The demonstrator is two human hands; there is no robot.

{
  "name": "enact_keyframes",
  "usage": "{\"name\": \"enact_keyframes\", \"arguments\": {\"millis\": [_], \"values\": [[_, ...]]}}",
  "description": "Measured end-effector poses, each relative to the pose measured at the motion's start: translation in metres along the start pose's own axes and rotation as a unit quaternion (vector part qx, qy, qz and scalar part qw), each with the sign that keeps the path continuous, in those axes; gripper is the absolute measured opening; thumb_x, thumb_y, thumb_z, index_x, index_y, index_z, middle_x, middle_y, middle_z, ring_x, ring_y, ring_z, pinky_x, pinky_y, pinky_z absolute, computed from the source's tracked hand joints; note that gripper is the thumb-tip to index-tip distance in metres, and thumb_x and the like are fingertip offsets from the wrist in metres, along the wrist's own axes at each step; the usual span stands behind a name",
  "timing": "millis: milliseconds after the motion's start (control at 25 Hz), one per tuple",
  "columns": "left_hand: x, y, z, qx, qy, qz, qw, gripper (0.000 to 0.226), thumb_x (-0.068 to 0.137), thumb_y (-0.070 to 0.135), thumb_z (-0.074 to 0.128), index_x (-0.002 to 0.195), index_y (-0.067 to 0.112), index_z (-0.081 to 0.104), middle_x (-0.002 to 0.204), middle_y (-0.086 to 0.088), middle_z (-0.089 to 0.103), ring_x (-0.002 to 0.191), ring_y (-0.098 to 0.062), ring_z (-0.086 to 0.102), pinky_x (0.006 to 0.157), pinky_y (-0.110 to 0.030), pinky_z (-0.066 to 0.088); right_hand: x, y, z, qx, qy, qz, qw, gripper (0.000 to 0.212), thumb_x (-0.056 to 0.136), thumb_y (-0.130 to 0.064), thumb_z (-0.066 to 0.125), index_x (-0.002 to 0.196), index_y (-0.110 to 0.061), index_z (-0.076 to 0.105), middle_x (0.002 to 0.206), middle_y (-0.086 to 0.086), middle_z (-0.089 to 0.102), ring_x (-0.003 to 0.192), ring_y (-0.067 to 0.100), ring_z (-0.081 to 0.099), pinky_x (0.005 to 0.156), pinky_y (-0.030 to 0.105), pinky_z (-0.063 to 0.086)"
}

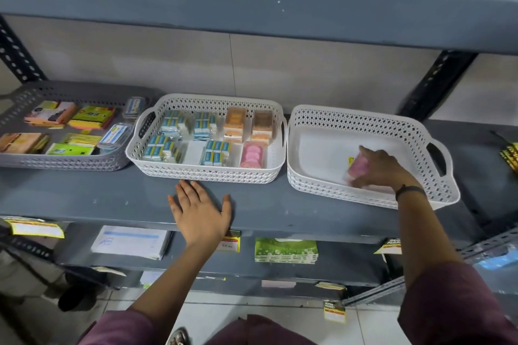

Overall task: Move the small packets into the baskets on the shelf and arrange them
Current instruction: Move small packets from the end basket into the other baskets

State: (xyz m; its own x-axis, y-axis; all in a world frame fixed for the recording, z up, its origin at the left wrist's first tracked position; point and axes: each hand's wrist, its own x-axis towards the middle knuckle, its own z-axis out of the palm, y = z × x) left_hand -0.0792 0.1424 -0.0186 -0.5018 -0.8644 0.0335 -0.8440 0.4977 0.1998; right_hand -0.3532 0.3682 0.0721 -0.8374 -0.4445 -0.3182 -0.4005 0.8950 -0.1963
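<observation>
Three baskets (206, 173), two hands (200, 216).

Right basket (364, 126) floor mostly bare; middle basket (207, 173) packed with packets (173, 134).

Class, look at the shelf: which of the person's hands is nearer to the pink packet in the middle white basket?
Left. The left hand lies flat on the shelf just in front of the middle white basket, below the pink packet. The right hand is inside the right-hand basket, farther off.

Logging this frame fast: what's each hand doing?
Left hand: open, flat on the shelf, holding nothing.
Right hand: closed on a pink packet inside the right white basket.
</observation>
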Motion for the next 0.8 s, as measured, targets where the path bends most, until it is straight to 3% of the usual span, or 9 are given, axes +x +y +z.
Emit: {"name": "enact_keyframes", "arguments": {"millis": [160, 240, 400, 520, 600, 640, 720, 800], "values": [[-0.001, 0.000, -0.001, -0.004, -0.001, 0.000, 1.000, 0.091, 0.081, 0.061, 0.017, 0.147, -0.002, 0.015, 0.156, -0.024, 0.014, 0.146, -0.033, 0.007, 0.117, -0.047, -0.003, -0.021, -0.065, -0.028, 0.119, 0.159, -0.172, 0.965, 0.108, 0.055, -0.035, 0.087, 0.146, -0.011, 0.034, 0.124, 0.016, 0.059, 0.112, 0.029, 0.057, 0.092, 0.030, 0.046], [-0.001, -0.001, -0.001, -0.003, -0.005, 0.001, 1.000, 0.088, 0.085, 0.060, 0.021, 0.147, -0.002, 0.014, 0.156, -0.023, 0.012, 0.146, -0.033, 0.005, 0.117, -0.048, -0.003, -0.027, -0.110, -0.030, 0.150, 0.176, -0.277, 0.933, 0.104, 0.051, -0.035, 0.086, 0.141, -0.008, 0.041, 0.114, 0.010, 0.064, 0.099, 0.022, 0.061, 0.083, 0.023, 0.046], [-0.001, -0.002, -0.002, -0.002, -0.014, 0.010, 1.000, 0.085, 0.089, 0.059, 0.024, 0.148, -0.001, 0.012, 0.157, -0.023, 0.010, 0.147, -0.032, 0.003, 0.117, -0.046, -0.004, -0.019, -0.183, -0.002, 0.066, 0.077, -0.330, 0.939, 0.108, 0.055, -0.037, 0.082, 0.147, -0.014, 0.030, 0.143, 0.013, 0.046, 0.129, 0.028, 0.043, 0.107, 0.032, 0.040], [0.001, -0.011, -0.007, -0.017, -0.046, 0.039, 0.998, 0.080, 0.092, 0.055, 0.028, 0.147, -0.001, 0.015, 0.157, -0.022, 0.010, 0.147, -0.031, 0.004, 0.118, -0.043, -0.002, -0.001, -0.205, 0.020, -0.019, 0.009, -0.311, 0.950, 0.104, 0.063, -0.030, 0.081, 0.149, -0.016, 0.025, 0.132, 0.016, 0.053, 0.122, 0.031, 0.049, 0.095, 0.030, 0.046], [0.002, -0.018, -0.017, -0.060, -0.086, 0.047, 0.993, 0.068, 0.094, 0.047, 0.036, 0.142, -0.001, 0.032, 0.154, -0.022, 0.022, 0.145, -0.032, 0.015, 0.118, -0.042, 0.007, 0.010, -0.208, 0.028, -0.061, -0.026, -0.287, 0.956, 0.098, 0.068, -0.024, 0.080, 0.149, -0.015, 0.026, 0.137, 0.018, 0.047, 0.124, 0.034, 0.049, 0.100, 0.034, 0.048], [0.002, -0.020, -0.025, -0.110, -0.093, 0.038, 0.989, 0.057, 0.094, 0.042, 0.040, 0.132, -0.001, 0.046, 0.147, -0.023, 0.036, 0.139, -0.034, 0.028, 0.115, -0.042, 0.021, 0.013, -0.208, 0.030, -0.080, -0.046, -0.276, 0.957, 0.094, 0.070, -0.022, 0.079, 0.148, -0.014, 0.027, 0.139, 0.018, 0.044, 0.125, 0.034, 0.048, 0.103, 0.037, 0.047], [-0.001, -0.020, -0.044, -0.222, -0.047, 0.000, 0.974, 0.038, 0.094, 0.033, 0.045, 0.109, 0.003, 0.063, 0.114, -0.023, 0.064, 0.109, -0.037, 0.056, 0.089, -0.041, 0.047, 0.013, -0.205, 0.030, -0.058, -0.073, -0.270, 0.958, 0.089, 0.071, -0.022, 0.080, 0.145, -0.013, 0.031, 0.140, 0.017, 0.044, 0.126, 0.033, 0.048, 0.105, 0.036, 0.045], [-0.002, -0.013, -0.067, -0.285, 0.070, -0.002, 0.956, 0.031, 0.094, 0.028, 0.046, 0.099, 0.006, 0.067, 0.089, -0.019, 0.070, 0.085, -0.036, 0.063, 0.069, -0.040, 0.051, 0.009, -0.199, 0.022, 0.082, -0.072, -0.273, 0.956, 0.080, 0.073, -0.023, 0.080, 0.141, -0.011, 0.039, 0.139, 0.013, 0.051, 0.125, 0.029, 0.050, 0.103, 0.029, 0.042]]}}
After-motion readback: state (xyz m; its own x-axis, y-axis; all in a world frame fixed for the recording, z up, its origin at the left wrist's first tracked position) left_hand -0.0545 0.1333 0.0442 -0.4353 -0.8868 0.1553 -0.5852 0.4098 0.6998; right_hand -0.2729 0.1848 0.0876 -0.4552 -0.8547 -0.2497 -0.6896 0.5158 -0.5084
